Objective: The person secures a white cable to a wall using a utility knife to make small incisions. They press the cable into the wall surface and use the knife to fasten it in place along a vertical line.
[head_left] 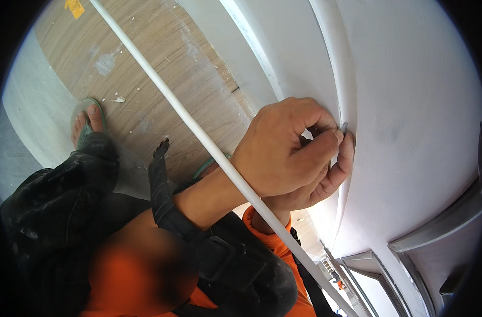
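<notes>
The left hand (283, 145) pinches a grey tip (343, 127) between its fingers at the white trim (340, 58), right of frame centre, apparently for edge work; the next move calls for steady pressure, the right hand's (323, 186) grip being indeterminable.

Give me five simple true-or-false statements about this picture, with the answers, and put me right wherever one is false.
1. A white rod crosses in front of the left forearm. True.
2. The person wears thick gloves. False: the left hand and right hand are bare.
3. The right sleeve is blue. False: it is orange.
4. The hands are close together beside a white trim. True.
5. The foot at the left is in a boot. False: it is in a green sandal.
</notes>
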A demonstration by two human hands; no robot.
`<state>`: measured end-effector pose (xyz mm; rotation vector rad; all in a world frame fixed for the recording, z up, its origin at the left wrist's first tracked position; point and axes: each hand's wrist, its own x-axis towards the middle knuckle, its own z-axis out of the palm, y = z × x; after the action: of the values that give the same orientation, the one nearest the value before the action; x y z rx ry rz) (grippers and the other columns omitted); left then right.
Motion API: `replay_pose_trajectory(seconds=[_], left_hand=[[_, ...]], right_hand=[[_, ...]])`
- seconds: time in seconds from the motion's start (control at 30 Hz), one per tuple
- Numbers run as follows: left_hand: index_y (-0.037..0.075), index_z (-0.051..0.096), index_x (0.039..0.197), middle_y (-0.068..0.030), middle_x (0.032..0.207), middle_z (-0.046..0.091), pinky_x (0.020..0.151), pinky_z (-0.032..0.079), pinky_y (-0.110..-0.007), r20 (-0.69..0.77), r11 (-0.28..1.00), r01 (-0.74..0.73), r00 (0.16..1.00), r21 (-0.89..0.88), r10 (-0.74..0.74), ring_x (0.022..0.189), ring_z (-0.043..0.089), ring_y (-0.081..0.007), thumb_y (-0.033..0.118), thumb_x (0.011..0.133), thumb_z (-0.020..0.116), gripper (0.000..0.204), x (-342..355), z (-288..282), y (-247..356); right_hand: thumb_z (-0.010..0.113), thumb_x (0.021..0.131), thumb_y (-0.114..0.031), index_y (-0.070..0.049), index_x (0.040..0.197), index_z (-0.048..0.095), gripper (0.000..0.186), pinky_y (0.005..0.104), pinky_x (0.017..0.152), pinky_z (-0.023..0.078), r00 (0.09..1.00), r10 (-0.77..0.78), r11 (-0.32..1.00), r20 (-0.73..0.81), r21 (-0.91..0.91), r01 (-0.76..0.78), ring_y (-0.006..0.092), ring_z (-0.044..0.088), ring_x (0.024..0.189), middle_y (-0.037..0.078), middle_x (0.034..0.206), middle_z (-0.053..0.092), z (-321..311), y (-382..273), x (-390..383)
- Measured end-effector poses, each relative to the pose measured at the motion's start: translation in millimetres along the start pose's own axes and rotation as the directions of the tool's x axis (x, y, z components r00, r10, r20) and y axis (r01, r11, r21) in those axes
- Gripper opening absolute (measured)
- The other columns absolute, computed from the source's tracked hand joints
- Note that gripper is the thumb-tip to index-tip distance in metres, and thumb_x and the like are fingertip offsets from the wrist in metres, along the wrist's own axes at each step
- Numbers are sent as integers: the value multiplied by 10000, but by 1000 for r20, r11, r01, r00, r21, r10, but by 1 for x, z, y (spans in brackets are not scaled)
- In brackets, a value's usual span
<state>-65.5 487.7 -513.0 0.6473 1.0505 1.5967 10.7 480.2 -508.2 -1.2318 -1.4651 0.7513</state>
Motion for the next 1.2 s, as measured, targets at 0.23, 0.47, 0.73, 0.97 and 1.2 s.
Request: replay_pose_trajectory(seconds=[0.23,0.47,0.73,0.97,1.2], left_hand=[[11,641,836,-78,769,662,612,479,-272,0,999,3,1000,32,-3,685,628,-145,39,850,608,46,-1,1,2],[9,640,845,-81,773,666,622,483,-264,-21,1000,1,1000,4,-1,691,624,-127,35,851,601,47,-2,2,2],[5,639,858,-76,787,668,647,497,-261,-8,999,28,1000,-34,-28,711,629,-119,36,856,593,56,-3,2,1],[6,629,837,-78,778,660,641,491,-259,-30,997,53,998,-64,-55,705,625,-120,28,855,592,47,-2,3,4],[2,626,835,-87,778,652,618,476,-264,-35,1000,-9,999,-9,8,678,612,-135,25,843,593,41,-2,1,5]], right_hand=[[512,964,-112,103,1326,396,437,246,770,468,1000,12,1000,28,-1,-12,103,576,735,84,833,633,-5,1,-1],[516,966,-119,86,1334,401,437,254,780,471,985,-17,999,170,41,10,110,581,770,86,863,632,-19,9,1],[521,964,-126,85,1340,404,447,258,774,472,997,-4,999,81,-50,8,117,586,777,87,869,630,-10,5,-1],[497,967,-126,81,1354,415,447,257,751,475,990,1,1000,139,-29,3,112,584,770,85,884,635,-21,16,-4],[476,975,-137,82,1374,395,462,242,710,469,990,102,990,96,88,-110,101,575,732,84,862,640,-11,3,-4]])
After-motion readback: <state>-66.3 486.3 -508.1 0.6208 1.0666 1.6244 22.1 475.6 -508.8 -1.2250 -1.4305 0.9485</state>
